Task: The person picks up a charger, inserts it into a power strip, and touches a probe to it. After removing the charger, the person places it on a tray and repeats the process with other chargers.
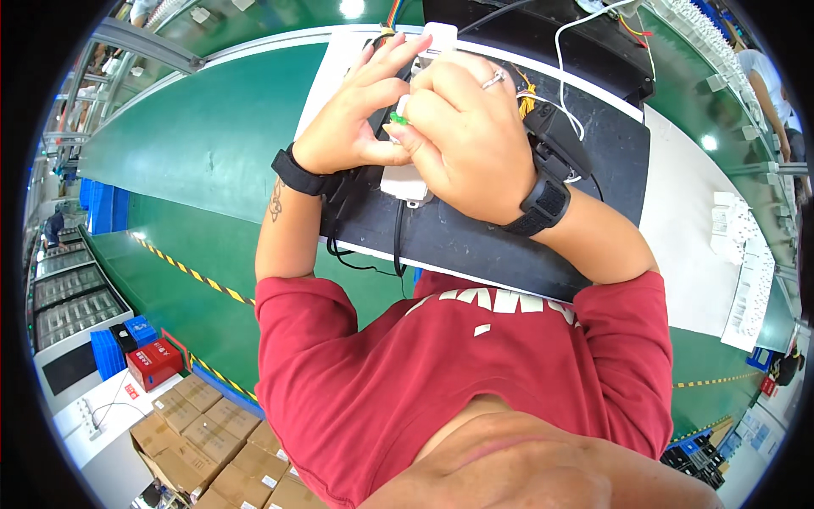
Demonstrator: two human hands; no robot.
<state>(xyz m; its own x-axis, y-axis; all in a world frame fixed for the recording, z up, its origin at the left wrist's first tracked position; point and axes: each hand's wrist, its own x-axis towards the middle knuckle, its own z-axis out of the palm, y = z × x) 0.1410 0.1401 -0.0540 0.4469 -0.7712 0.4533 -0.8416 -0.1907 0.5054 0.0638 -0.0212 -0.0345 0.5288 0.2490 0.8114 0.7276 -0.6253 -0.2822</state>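
Note:
My left hand (pixel 360 114) is curled from the left, with its thumb and forefinger closed in towards the right hand. Its other fingers stretch out; what the pinch holds is hidden. My right hand (pixel 471 136) is bent over, its thumb and forefinger pinched on a small green piece (pixel 398 119) with a bit of white beside it. Just below the fingers lies a white plastic box (pixel 406 184), partly covered by the hands, and a black cable (pixel 398 237) runs from its near end. Beyond my fingertips is another white box (pixel 440 37).
A black mat (pixel 509 250) covers the white bench board. To the right of my right hand are a black device (pixel 560 144), yellow wires (pixel 526 100) and a white cable (pixel 560 51). White parts (pixel 738 229) lie farther right. Cardboard boxes (pixel 212 433) stand behind at the left.

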